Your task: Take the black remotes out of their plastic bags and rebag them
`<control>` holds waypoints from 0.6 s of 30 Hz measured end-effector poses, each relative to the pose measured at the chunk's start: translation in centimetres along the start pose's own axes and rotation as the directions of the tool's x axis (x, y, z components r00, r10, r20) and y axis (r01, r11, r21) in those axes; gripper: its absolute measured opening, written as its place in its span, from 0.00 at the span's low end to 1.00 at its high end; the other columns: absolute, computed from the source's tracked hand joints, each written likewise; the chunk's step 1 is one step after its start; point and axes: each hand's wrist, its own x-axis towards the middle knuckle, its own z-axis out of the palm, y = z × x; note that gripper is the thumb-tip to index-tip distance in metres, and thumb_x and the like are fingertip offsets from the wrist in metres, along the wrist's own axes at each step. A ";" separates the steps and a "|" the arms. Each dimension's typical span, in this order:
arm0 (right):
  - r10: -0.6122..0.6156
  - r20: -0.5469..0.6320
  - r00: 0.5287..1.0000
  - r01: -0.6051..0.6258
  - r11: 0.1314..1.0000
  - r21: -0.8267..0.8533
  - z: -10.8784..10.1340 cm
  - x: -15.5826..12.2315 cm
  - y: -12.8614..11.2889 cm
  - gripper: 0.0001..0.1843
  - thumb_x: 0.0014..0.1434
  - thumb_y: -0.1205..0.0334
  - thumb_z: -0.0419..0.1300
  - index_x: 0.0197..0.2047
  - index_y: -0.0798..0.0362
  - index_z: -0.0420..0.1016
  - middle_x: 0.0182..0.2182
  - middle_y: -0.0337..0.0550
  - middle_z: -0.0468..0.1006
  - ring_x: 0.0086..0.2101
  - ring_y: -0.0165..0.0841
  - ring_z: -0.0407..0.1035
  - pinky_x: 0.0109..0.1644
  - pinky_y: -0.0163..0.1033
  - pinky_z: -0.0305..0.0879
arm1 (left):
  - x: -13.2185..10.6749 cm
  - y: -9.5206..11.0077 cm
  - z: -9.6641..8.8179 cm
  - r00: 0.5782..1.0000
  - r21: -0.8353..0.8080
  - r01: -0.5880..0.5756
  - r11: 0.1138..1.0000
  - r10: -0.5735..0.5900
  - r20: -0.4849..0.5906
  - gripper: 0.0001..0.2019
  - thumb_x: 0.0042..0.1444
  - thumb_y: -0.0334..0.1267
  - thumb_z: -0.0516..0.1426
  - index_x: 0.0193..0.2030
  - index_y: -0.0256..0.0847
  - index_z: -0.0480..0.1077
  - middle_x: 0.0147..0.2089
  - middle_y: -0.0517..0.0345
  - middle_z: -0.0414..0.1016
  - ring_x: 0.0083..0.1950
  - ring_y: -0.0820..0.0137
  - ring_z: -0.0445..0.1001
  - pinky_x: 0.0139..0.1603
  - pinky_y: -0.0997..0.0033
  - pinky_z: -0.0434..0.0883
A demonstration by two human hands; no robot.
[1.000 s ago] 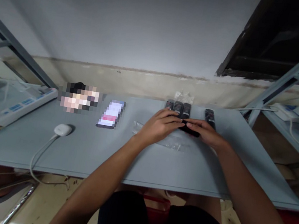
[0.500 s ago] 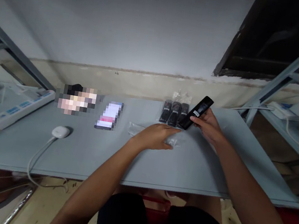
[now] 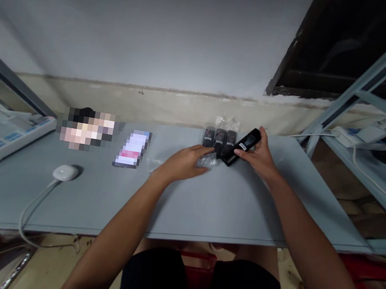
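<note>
My right hand (image 3: pixel 260 154) is closed around a slim black remote control (image 3: pixel 244 146), tilted, its far end leaning to the right. A small white label shows on the side facing me. My left hand (image 3: pixel 186 163) is over a clear plastic bag (image 3: pixel 208 161), thumb and fingers apart; whether it touches the bag is unclear. Just beyond the hands, 3 similar black remote controls (image 3: pixel 219 139) lie side by side in clear plastic wrapping. The held remote's lower end is beside the rightmost wrapped one.
A phone with a blurred screen (image 3: pixel 133 148) lies left of my left hand. Farther left are a pixelated object (image 3: pixel 88 128), a white corded puck (image 3: pixel 65 172) and a power strip (image 3: pixel 11 144). Metal frames (image 3: pixel 346 91) stand at both ends of the grey table (image 3: pixel 211 211).
The camera view has shifted slightly. My left hand has moved nearer the wrapped remotes, and the clear bag now shows between its thumb and fingers. The held remote has turned a little in my right hand.
</note>
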 end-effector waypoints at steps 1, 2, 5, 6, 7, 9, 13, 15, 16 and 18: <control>0.011 -0.007 1.000 -0.011 1.000 0.003 0.2 -0.1 -0.1 0.73 0.50 0.52 0.76 0.80 0.33 0.26 0.71 0.57 0.60 0.48 0.45 0.79 0.52 0.54 0.80 | 0.1 0.2 0.1 1.000 0.001 -0.006 1.000 0.006 -0.001 0.31 0.61 0.38 0.64 0.71 0.47 0.64 0.61 0.49 0.76 0.58 0.58 0.78 0.59 0.54 0.77; 0.019 -0.020 1.000 -0.019 1.000 0.007 0.5 -0.2 -0.1 0.73 0.50 0.52 0.77 0.80 0.33 0.27 0.70 0.58 0.62 0.47 0.45 0.79 0.52 0.54 0.80 | 0.1 0.3 0.3 1.000 0.004 -0.014 1.000 0.014 -0.003 0.31 0.61 0.38 0.64 0.71 0.46 0.64 0.61 0.49 0.76 0.58 0.58 0.78 0.59 0.54 0.77; 0.008 -0.034 0.999 -0.008 1.000 0.004 1.3 -0.3 -0.1 0.73 0.50 0.51 0.77 0.81 0.35 0.28 0.70 0.58 0.63 0.48 0.45 0.80 0.51 0.52 0.81 | 0.4 0.9 0.9 0.999 0.031 -0.038 0.999 0.039 -0.021 0.31 0.62 0.38 0.64 0.71 0.44 0.64 0.62 0.47 0.76 0.59 0.57 0.78 0.60 0.53 0.76; 0.002 -0.042 0.999 -0.002 1.000 0.003 1.5 -0.3 0.0 0.73 0.50 0.51 0.77 0.81 0.35 0.27 0.70 0.58 0.63 0.48 0.45 0.80 0.51 0.51 0.81 | 0.5 1.0 1.1 0.999 0.045 -0.039 0.998 0.041 -0.029 0.31 0.62 0.38 0.64 0.71 0.44 0.64 0.62 0.46 0.75 0.60 0.56 0.77 0.61 0.52 0.76; 0.002 -0.049 0.999 -0.002 1.000 0.006 1.6 -0.3 0.1 0.72 0.51 0.51 0.76 0.81 0.36 0.26 0.70 0.57 0.63 0.49 0.45 0.80 0.50 0.50 0.82 | 0.6 1.2 1.3 0.999 0.059 -0.033 0.998 0.035 -0.039 0.30 0.62 0.38 0.64 0.71 0.43 0.64 0.63 0.46 0.75 0.60 0.56 0.77 0.61 0.52 0.76; 0.021 -0.055 0.998 -0.020 0.999 0.025 1.9 -0.3 0.2 0.71 0.53 0.51 0.75 0.80 0.35 0.24 0.71 0.57 0.63 0.49 0.45 0.79 0.49 0.50 0.82 | 0.7 1.5 1.5 0.998 0.087 0.000 0.996 0.005 -0.058 0.29 0.62 0.38 0.64 0.70 0.42 0.65 0.62 0.45 0.75 0.60 0.56 0.77 0.60 0.53 0.76; 0.001 -0.077 0.997 0.005 0.997 0.079 3.0 -0.5 0.0 0.72 0.53 0.49 0.75 0.80 0.35 0.22 0.72 0.56 0.60 0.52 0.44 0.78 0.55 0.52 0.80 | 0.8 2.2 1.3 0.993 0.192 0.093 0.977 -0.077 -0.088 0.28 0.64 0.39 0.62 0.69 0.42 0.65 0.62 0.46 0.76 0.59 0.55 0.77 0.59 0.55 0.76; -0.026 -0.098 0.995 0.035 0.995 0.097 4.0 -0.7 -0.1 0.74 0.51 0.47 0.76 0.80 0.36 0.23 0.72 0.56 0.61 0.54 0.45 0.77 0.58 0.53 0.77 | 0.9 2.6 1.3 0.988 0.262 0.141 0.955 -0.120 -0.093 0.27 0.64 0.40 0.62 0.69 0.41 0.66 0.64 0.45 0.75 0.60 0.55 0.77 0.59 0.55 0.75; -0.034 -0.103 0.994 0.045 0.994 0.102 4.5 -0.9 -0.2 0.75 0.50 0.47 0.76 0.80 0.37 0.23 0.71 0.56 0.61 0.54 0.45 0.77 0.59 0.54 0.77 | 0.9 2.8 1.2 0.985 0.288 0.162 0.944 -0.140 -0.096 0.27 0.65 0.41 0.62 0.69 0.41 0.66 0.64 0.45 0.75 0.60 0.54 0.76 0.59 0.55 0.75; -0.052 -0.097 0.994 0.062 0.993 0.098 5.3 -1.2 -0.3 0.76 0.49 0.47 0.77 0.80 0.37 0.23 0.70 0.56 0.63 0.53 0.46 0.77 0.59 0.55 0.76 | 1.1 3.1 1.3 0.981 0.313 0.188 0.931 -0.164 -0.100 0.27 0.65 0.43 0.62 0.69 0.41 0.66 0.63 0.45 0.75 0.60 0.54 0.76 0.58 0.56 0.75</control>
